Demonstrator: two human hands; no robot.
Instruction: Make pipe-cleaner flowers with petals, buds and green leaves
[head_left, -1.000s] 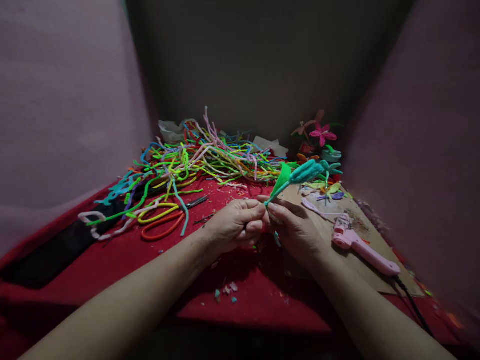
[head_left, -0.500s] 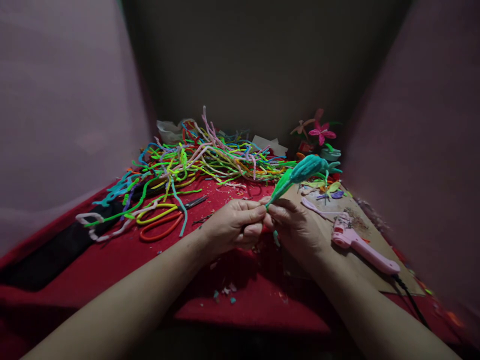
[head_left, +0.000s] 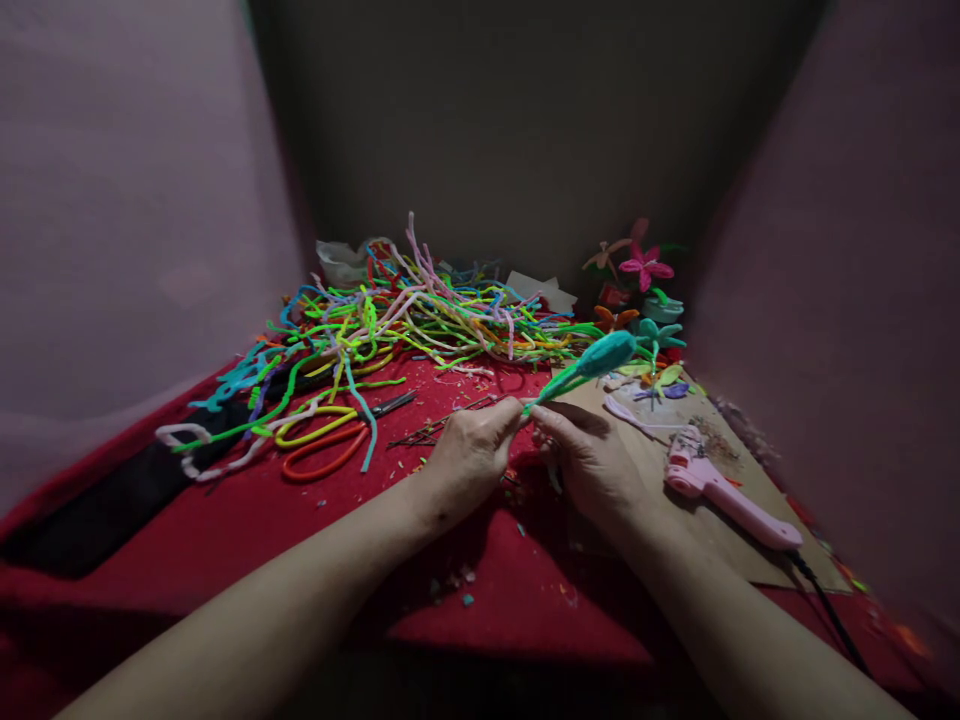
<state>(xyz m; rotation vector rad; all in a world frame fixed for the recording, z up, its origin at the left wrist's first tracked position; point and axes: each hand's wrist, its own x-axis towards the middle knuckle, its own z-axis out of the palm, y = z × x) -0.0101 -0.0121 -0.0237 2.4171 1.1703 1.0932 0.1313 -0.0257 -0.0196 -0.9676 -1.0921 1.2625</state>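
A pipe-cleaner flower bud [head_left: 607, 354], teal at its rounded tip and brighter green along its narrow base, points up and to the right above the table. My left hand [head_left: 478, 447] is closed around the thin base end. My right hand [head_left: 581, 450] pinches the same end with thumb and fingers, close beside the left fingertips. The very end of the base is hidden between my fingers.
A tangle of coloured pipe cleaners [head_left: 450, 320] lies at the back. Scissors [head_left: 326, 440] rest at left. A pink glue gun [head_left: 731, 500] with a cord lies on a board [head_left: 645, 475] at right, near finished pink flowers [head_left: 646, 268]. Scraps dot the red cloth [head_left: 360, 570].
The bud has turned in my fingers and sits slightly lower, its green side now less visible. My left hand has rolled over, back of the hand upward.
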